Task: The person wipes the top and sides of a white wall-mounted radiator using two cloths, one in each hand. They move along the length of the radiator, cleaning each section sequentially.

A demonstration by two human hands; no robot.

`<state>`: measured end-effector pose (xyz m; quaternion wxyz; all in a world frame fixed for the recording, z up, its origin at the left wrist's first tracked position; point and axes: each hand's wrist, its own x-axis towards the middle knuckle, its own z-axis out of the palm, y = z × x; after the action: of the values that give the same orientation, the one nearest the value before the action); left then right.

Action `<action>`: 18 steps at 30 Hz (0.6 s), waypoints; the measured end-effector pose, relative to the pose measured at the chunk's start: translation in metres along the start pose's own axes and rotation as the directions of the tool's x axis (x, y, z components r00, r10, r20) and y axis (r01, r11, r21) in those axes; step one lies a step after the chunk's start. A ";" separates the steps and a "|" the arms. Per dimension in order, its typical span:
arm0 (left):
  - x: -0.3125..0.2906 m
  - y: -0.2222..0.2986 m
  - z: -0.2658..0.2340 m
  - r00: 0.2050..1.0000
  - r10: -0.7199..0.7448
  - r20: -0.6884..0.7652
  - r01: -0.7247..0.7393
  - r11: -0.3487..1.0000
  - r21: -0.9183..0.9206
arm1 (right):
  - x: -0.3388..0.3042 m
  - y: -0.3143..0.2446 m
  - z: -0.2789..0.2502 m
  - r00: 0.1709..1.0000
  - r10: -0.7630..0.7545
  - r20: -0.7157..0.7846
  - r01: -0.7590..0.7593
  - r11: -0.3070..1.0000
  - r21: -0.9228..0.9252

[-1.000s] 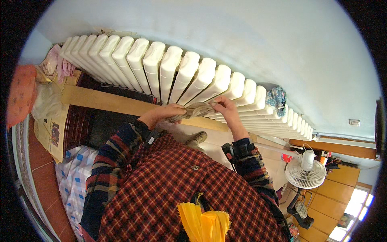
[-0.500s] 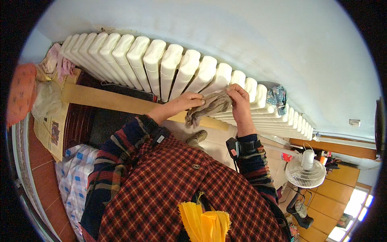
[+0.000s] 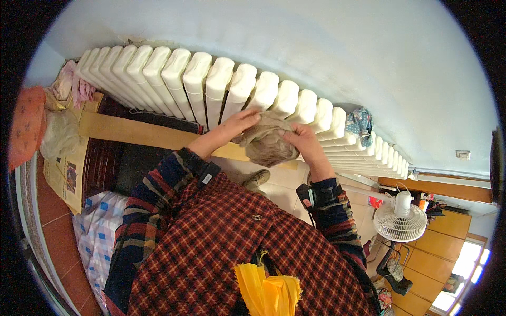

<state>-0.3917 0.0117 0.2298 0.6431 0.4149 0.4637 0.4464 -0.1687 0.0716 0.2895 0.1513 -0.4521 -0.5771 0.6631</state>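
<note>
A crumpled grey-brown cloth (image 3: pixel 270 143) hangs between my two hands, in front of a white column radiator (image 3: pixel 219 79). My left hand (image 3: pixel 234 128) grips its left upper side, with the thumb on top and the fingers partly behind the fabric. The right upper edge is pinched in my right hand (image 3: pixel 305 141), thumb against fingers. Folds bunch in the middle and the lower part bulges downward. Both hands are close to the radiator's front; whether they touch it I cannot tell.
A long wooden board (image 3: pixel 142 131) runs along below the radiator. On top of the radiator lies a blue patterned cloth (image 3: pixel 359 125). A white fan (image 3: pixel 400 221) stands at right. At left are a plastic bag (image 3: pixel 59 134), a red cushion (image 3: pixel 27 126) and a checked cloth (image 3: pixel 100 226).
The cloth has gone from a narrow, gathered strip to a wider, more opened bundle. My left hand has risen slightly, and my right hand has come down and inward.
</note>
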 end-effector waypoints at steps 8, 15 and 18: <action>0.014 -0.026 -0.007 0.980 0.051 0.194 -0.109 0.947 0.302 | 0.010 0.003 -0.001 0.940 -0.222 -0.260 0.124 0.930 -0.347; -0.003 -0.022 -0.002 0.996 -0.053 0.065 0.065 0.978 -0.196 | 0.009 -0.002 -0.009 0.933 -0.213 -0.289 0.130 0.951 -0.279; -0.005 -0.021 -0.001 0.995 -0.009 0.101 0.029 0.981 -0.191 | 0.010 -0.013 -0.014 0.957 -0.114 -0.268 0.102 0.993 -0.058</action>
<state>-0.3892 0.0015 0.2108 0.7066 0.3682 0.3899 0.4617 -0.1676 0.0908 0.2983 0.2547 -0.5096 -0.5891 0.5730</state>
